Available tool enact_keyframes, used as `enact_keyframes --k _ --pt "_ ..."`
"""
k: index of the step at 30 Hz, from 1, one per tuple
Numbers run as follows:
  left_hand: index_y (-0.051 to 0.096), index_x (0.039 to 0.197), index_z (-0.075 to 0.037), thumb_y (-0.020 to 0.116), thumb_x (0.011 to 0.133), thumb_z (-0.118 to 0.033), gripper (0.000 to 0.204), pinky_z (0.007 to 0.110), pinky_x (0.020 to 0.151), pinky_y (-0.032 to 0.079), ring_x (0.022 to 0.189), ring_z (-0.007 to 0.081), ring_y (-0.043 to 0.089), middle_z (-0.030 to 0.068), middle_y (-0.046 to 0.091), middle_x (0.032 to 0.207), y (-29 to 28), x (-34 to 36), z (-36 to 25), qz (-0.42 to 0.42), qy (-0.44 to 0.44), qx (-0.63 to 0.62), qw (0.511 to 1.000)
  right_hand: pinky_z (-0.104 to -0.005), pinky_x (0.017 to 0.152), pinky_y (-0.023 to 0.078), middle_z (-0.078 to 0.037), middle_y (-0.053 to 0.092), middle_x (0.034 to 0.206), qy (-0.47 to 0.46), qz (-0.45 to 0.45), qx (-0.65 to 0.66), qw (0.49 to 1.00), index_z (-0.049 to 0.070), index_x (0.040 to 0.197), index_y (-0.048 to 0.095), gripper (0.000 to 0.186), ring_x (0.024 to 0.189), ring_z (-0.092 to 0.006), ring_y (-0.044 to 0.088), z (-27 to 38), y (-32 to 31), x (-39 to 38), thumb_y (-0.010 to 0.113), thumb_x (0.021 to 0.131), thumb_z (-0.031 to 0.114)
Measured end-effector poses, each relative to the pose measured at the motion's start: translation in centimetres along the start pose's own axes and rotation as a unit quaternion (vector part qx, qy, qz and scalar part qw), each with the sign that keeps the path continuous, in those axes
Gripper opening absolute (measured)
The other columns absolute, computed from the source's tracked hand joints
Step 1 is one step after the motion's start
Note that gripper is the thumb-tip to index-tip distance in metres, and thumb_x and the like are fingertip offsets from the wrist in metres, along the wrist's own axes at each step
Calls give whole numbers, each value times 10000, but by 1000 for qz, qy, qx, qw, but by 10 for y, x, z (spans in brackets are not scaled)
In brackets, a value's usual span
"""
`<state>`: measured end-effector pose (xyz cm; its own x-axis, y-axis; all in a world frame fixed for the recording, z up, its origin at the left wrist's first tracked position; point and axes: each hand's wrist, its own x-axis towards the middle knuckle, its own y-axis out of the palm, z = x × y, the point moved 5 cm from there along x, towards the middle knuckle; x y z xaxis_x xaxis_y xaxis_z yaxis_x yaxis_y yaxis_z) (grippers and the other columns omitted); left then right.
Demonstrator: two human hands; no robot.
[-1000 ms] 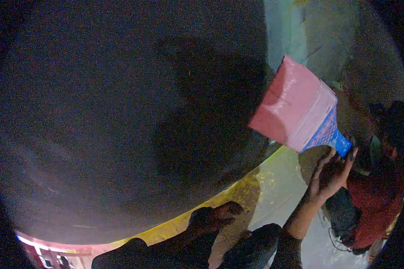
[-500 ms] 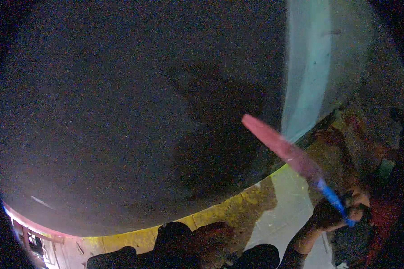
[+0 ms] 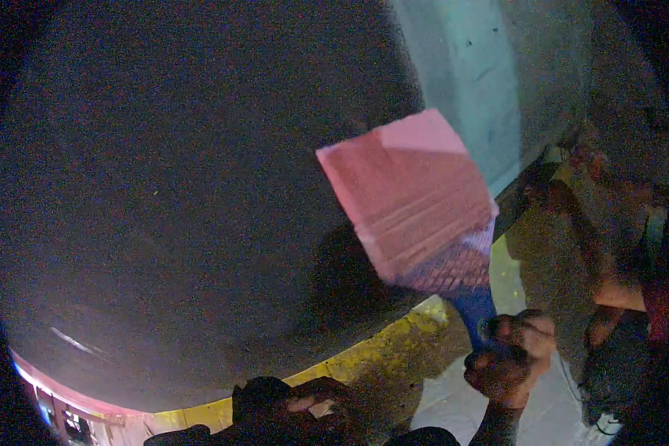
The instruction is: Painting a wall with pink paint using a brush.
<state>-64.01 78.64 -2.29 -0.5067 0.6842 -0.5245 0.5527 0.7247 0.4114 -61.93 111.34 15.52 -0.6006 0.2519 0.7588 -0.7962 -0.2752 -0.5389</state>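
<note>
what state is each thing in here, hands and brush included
Pink-headed flat brush, held up, head angled up-left; surface contact unclear
Blue handle, gripped near its end
Right hand, closed around the handle
Left hand, low, in shadow; grip unclear
Curved surface, dark, partly shadowed
Blue-green band, lit, partly hidden by the brush
Yellow strip, mottled
Co-worker at right, mostly shadowed

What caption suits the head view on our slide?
A right hand grips a broad pink tool by its blue handle before a dark curved surface.
</note>
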Motion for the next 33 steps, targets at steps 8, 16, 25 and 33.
enact_keyframes --k 8,16,25,33 --pt "568 922 -70 516 807 -268 235 299 785 446 876 175 566 87 566 995 96 -31 -106 -161 -86 674 716 -322 524 408 -61 600 873 -71 -73 203 974 217 749 598 230 632 -206 552 -26 47 -42 717 568 138" --pt "551 957 -66 529 786 -218 230 307 832 415 944 184 540 77 545 1045 116 -29 -100 -178 -47 588 788 -327 575 457 -77 619 901 -208 -51 238 947 192 721 622 227 706 -241 588 -25 67 -31 725 548 86" --pt "535 965 -12 507 787 -154 230 341 910 354 1061 241 461 128 496 1082 38 -34 -30 -94 104 548 825 -369 698 512 -93 630 877 -195 -152 341 907 104 673 613 140 877 -317 598 -33 98 -52 698 601 18" --pt "536 973 3 524 764 -107 236 346 855 402 985 254 513 141 520 1034 41 -31 -29 -76 172 498 846 -390 754 496 -131 623 888 -199 -154 333 909 53 604 533 158 895 -321 590 -35 118 -63 650 642 -45"
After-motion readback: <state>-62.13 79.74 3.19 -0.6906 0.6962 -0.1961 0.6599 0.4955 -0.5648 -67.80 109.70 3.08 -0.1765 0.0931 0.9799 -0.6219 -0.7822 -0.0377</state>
